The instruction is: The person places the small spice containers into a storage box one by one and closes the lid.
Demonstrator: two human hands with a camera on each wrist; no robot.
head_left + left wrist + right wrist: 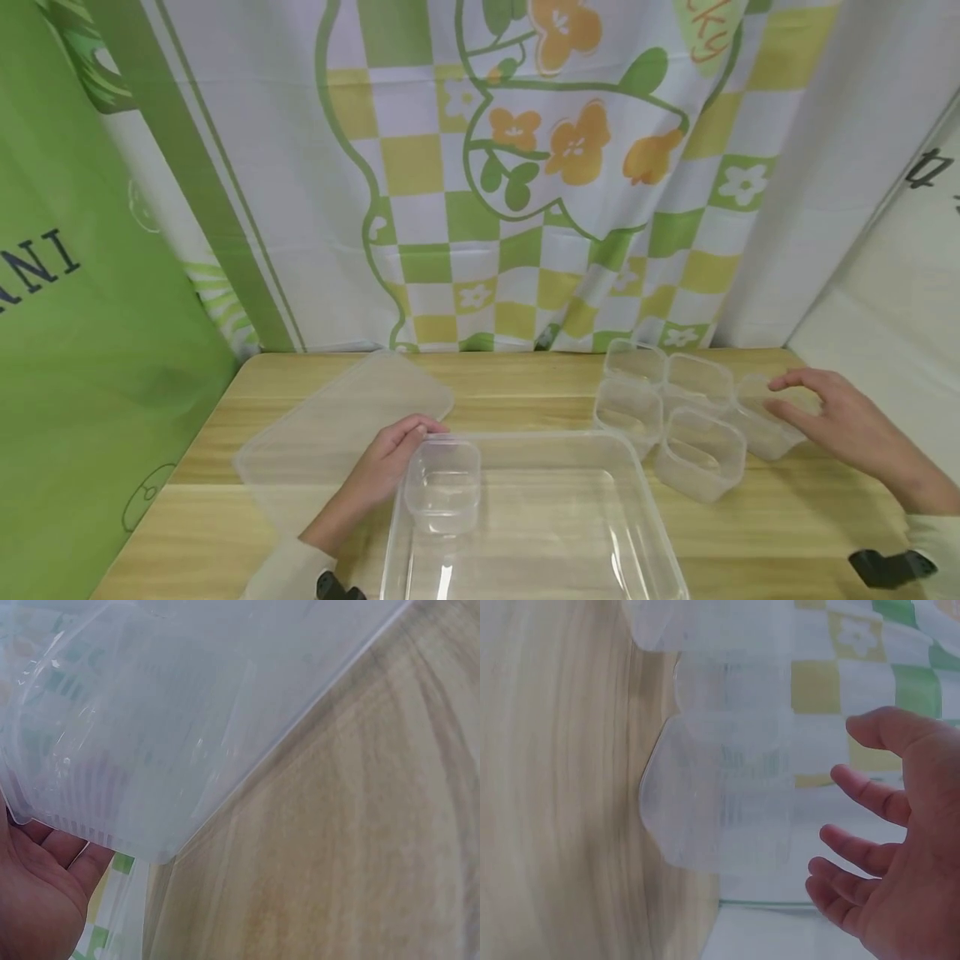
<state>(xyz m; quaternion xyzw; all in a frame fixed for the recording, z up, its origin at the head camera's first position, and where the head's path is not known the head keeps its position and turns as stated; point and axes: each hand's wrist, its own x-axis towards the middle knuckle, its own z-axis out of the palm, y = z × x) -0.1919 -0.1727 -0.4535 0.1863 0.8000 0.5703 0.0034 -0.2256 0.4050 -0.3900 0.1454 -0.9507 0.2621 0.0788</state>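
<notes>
A large clear plastic container [525, 454] stands at the front middle of the table. My left hand [399, 454] holds its back left corner, with the fingers [64, 847] bent around the outer wall. Inside that corner sits a small clear plastic box [442, 483]. My right hand [843, 421] hovers over the rightmost of several small clear boxes, its thumb and fingers spread and loosely bent with nothing between them. That rightmost box [761, 429] is partly covered by the hand in the head view; the right wrist view shows a small box [694, 795] just beyond the fingertips.
Other small boxes [701, 454] stand close together at the back right. A flat translucent lid [330, 425] lies at the left, partly behind my left arm. The wooden table [525, 383] ends at a patterned curtain [495, 275], with a green cloth [82, 350] hanging on the left.
</notes>
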